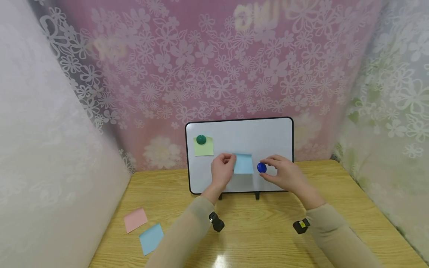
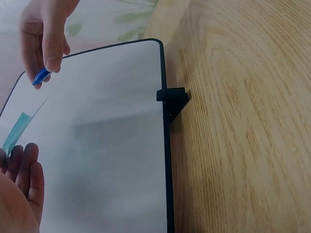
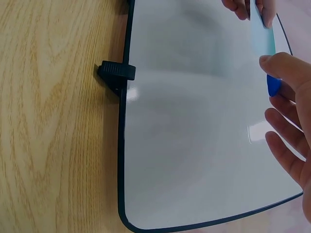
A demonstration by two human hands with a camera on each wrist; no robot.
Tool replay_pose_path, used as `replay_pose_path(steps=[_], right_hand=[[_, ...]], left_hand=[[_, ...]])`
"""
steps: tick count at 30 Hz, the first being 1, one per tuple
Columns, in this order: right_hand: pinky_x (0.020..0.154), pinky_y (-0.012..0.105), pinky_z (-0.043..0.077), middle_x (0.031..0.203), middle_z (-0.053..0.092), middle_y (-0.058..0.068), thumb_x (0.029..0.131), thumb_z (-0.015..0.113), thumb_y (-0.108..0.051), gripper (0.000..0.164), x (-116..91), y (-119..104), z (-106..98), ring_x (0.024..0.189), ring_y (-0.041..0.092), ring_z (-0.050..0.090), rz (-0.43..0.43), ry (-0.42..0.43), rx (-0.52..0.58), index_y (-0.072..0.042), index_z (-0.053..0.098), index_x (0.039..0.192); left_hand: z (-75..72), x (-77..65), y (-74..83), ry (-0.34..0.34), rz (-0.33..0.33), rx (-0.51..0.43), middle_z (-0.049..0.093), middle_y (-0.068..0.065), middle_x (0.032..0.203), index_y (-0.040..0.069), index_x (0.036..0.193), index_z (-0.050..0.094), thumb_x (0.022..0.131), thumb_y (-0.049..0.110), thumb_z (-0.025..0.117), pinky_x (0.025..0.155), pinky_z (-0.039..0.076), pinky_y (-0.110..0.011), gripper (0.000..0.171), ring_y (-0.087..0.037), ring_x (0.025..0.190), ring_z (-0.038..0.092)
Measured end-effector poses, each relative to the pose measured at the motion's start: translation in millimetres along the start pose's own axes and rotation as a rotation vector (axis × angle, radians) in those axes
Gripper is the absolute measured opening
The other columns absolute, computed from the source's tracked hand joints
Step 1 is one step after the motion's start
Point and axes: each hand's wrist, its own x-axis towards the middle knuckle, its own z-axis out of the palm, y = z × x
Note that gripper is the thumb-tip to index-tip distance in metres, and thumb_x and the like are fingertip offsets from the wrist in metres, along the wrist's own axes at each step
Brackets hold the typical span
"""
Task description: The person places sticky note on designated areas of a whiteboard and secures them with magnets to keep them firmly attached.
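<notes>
I see the blue sticky note (image 1: 242, 163) lying flat against the whiteboard (image 1: 264, 137), low on its face and about midway across. My view of the left hand (image 1: 222, 172) shows it at the note's left edge, fingers curled with the tips on that edge — pinning the paper to the board. Just right of the note, the right hand (image 1: 285, 175) pinches a blue round magnet (image 1: 261, 168) between thumb and forefinger; the other fingers are loosely spread, and the magnet sits at the board's surface, near the note but not on it.

Toward the board's upper left corner, a green sticky note (image 1: 203, 146) hangs under a green magnet (image 1: 201, 139). The board stands upright on two small black feet (image 1: 257, 195) on the wooden table (image 1: 352, 193), against a flowered curtain (image 1: 214, 67). Well left of the board and nearer the table's front edge lie two loose notes — a pink note (image 1: 135, 219) and a second blue note (image 1: 151, 238).
</notes>
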Motion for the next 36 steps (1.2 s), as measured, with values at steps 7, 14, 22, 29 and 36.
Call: replay_pose_path(steps=[7,14,22,29,36], right_hand=[[0.081,0.048,0.061,0.115,0.073,0.006,0.087,0.092,-0.025,0.043,1.0,-1.4,4.6,0.103,0.027,0.071,0.007,0.033,-0.006,-0.009,0.079,0.125],[0.087,0.051,0.061,0.116,0.073,0.009,0.086,0.093,-0.024,0.045,6.1,-5.6,12.5,0.105,0.031,0.072,0.026,0.08,0.02,-0.006,0.078,0.125],[0.083,0.05,0.062,0.113,0.073,0.012,0.083,0.095,-0.021,0.047,20.7,-13.9,17.2,0.102,0.031,0.072,-0.036,0.171,0.032,-0.003,0.078,0.123],[0.084,0.048,0.062,0.117,0.072,0.013,0.086,0.093,-0.026,0.048,34.7,-17.9,17.9,0.105,0.032,0.071,-0.05,0.201,0.008,-0.003,0.077,0.126],[0.086,0.048,0.062,0.119,0.071,0.013,0.088,0.091,-0.028,0.048,50.0,-24.9,18.3,0.107,0.033,0.069,-0.04,0.238,-0.022,-0.002,0.076,0.126]], left_hand=[[1.6,0.9,-0.5,-0.011,0.014,0.01,0.072,0.001,0.085,0.009,0.108,0.078,0.105,0.03,0.071,0.064,0.05,-0.029,0.021,-0.012,0.069,0.06],[0.2,6.0,-3.5,0.008,0.042,0.007,0.074,0.0,0.086,0.008,0.108,0.078,0.105,0.029,0.072,0.062,0.051,-0.027,0.022,-0.013,0.066,0.06],[-2.3,15.0,0.3,0.054,0.053,0.031,0.073,0.0,0.086,0.009,0.109,0.079,0.105,0.032,0.072,0.065,0.05,-0.028,0.024,-0.013,0.07,0.059],[0.5,23.6,6.9,0.065,0.07,0.047,0.072,0.0,0.086,0.008,0.109,0.079,0.105,0.032,0.072,0.066,0.049,-0.028,0.025,-0.014,0.075,0.059],[4.4,30.1,12.9,0.084,0.072,0.046,0.072,-0.001,0.086,0.009,0.108,0.08,0.105,0.033,0.073,0.065,0.051,-0.028,0.025,-0.016,0.076,0.061]])
